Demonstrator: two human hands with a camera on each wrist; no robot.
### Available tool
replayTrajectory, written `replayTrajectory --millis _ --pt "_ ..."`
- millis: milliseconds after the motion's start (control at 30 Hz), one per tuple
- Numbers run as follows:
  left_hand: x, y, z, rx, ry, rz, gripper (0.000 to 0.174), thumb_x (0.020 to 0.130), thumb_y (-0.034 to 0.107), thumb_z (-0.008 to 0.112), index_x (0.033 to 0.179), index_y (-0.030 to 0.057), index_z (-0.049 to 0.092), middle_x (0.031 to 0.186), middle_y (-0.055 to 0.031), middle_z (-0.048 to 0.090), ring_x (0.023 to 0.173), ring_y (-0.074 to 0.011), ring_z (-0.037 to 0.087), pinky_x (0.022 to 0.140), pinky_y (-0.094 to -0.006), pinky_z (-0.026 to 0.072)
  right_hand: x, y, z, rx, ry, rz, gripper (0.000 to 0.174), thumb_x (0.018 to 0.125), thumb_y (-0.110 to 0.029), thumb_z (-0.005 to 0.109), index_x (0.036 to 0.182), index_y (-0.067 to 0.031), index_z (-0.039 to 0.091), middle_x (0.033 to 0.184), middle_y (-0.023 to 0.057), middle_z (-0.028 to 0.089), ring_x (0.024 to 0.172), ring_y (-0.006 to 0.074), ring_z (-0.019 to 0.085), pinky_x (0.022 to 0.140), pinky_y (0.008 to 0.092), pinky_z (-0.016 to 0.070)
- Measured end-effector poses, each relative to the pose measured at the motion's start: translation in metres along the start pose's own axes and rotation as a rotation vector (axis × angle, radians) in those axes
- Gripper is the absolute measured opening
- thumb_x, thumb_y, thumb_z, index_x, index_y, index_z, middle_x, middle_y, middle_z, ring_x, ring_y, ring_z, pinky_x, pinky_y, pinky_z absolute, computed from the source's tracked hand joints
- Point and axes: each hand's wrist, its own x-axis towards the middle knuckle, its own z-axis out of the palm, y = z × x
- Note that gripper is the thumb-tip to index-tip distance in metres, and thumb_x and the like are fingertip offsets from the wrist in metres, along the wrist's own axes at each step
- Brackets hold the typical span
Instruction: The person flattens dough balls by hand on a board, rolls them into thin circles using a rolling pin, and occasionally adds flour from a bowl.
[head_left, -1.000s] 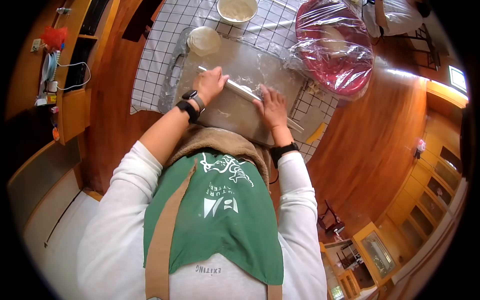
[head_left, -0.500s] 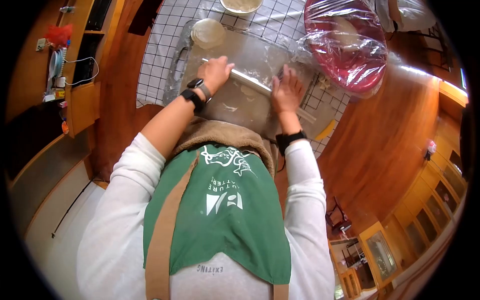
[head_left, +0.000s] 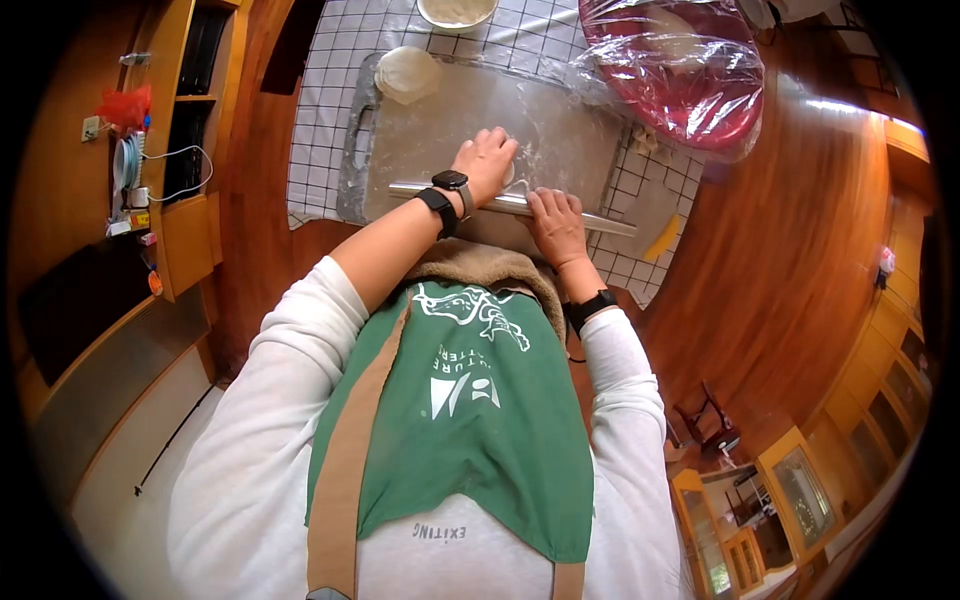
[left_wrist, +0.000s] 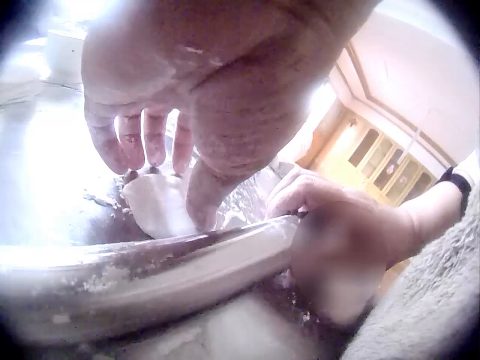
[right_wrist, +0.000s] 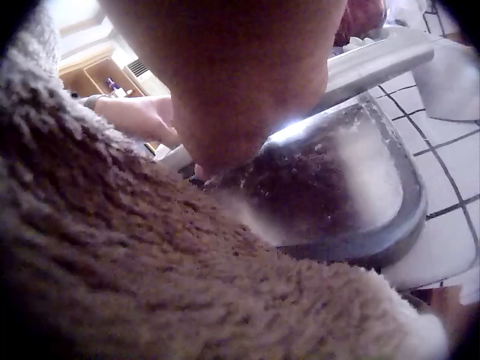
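Observation:
A thin pale rolling pin [head_left: 600, 220] lies across the near part of a floured grey board [head_left: 420, 130]. My left hand [head_left: 490, 150] reaches past the pin. In the left wrist view its fingers and thumb [left_wrist: 157, 176] bend down and pinch a small flat white dough piece [left_wrist: 161, 214]. My right hand [head_left: 555, 225] lies flat on top of the pin [left_wrist: 150, 270], right of the middle. The right wrist view is mostly blocked by the hand [right_wrist: 240, 75] and a brown fleece hem, with the pin [right_wrist: 375, 64] and the board's corner [right_wrist: 390, 225] behind.
The board sits on a checked cloth [head_left: 330, 100]. A stack of round dough sheets [head_left: 407, 75] lies at its far left corner. Beyond are a white bowl [head_left: 455, 10] and a film-covered red bowl [head_left: 680, 70]. A yellow scraper [head_left: 662, 240] lies right of the board.
The pin has rolled back toward my body. My left hand has left the pin and gone past it onto the dough piece. My right hand stays on the pin.

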Motion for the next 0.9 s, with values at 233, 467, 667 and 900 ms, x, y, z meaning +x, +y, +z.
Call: replayTrajectory --millis 233,467,667,900 --pt "0.003 -0.021 0.017 0.015 -0.113 -0.095 0.019 0.072 0.020 0.071 0.080 0.0049 0.064 0.083 -0.0174 0.062 0.079 -0.0346 0.061 0.070 -0.0431 0.0496 -0.014 -0.002 -0.001 0.007 -0.015 -0.010 0.040 0.073 -0.025 0.068 0.109 -0.0120 0.055 0.109 0.0025 0.056 0.102 0.0197 0.053 0.089 0.0360 0.0380" --pt "0.004 -0.028 -0.013 -0.391 -0.335 -0.238 0.021 0.077 0.012 0.072 0.093 -0.0007 0.067 0.084 -0.0159 0.068 0.079 -0.0272 0.066 0.074 -0.0344 0.0528 -0.011 -0.003 0.000 0.062 -0.020 -0.035 0.039 0.074 -0.026 0.068 0.108 -0.0116 0.054 0.105 0.0033 0.056 0.100 0.0207 0.053 0.087 0.0362 0.0389" --pt "-0.008 -0.026 -0.018 -0.278 -0.302 -0.179 0.023 0.080 0.009 0.068 0.100 0.0005 0.061 0.092 -0.0136 0.065 0.086 -0.0294 0.062 0.077 -0.0358 0.0496 -0.001 -0.004 -0.008 0.070 -0.080 -0.025 0.039 0.075 -0.026 0.068 0.109 -0.0117 0.054 0.104 0.0040 0.057 0.100 0.0223 0.053 0.086 0.0370 0.0393" --pt "-0.049 -0.035 -0.003 0.336 0.225 -0.092 0.041 0.093 0.038 0.049 0.129 0.0189 0.046 0.140 -0.0083 0.037 0.136 -0.0310 0.025 0.108 -0.0554 0.0177 0.016 -0.005 -0.002 0.104 -0.058 0.065 0.040 0.080 -0.032 0.065 0.113 -0.0126 0.054 0.107 0.0054 0.056 0.103 0.0236 0.052 0.088 0.0381 0.0378"
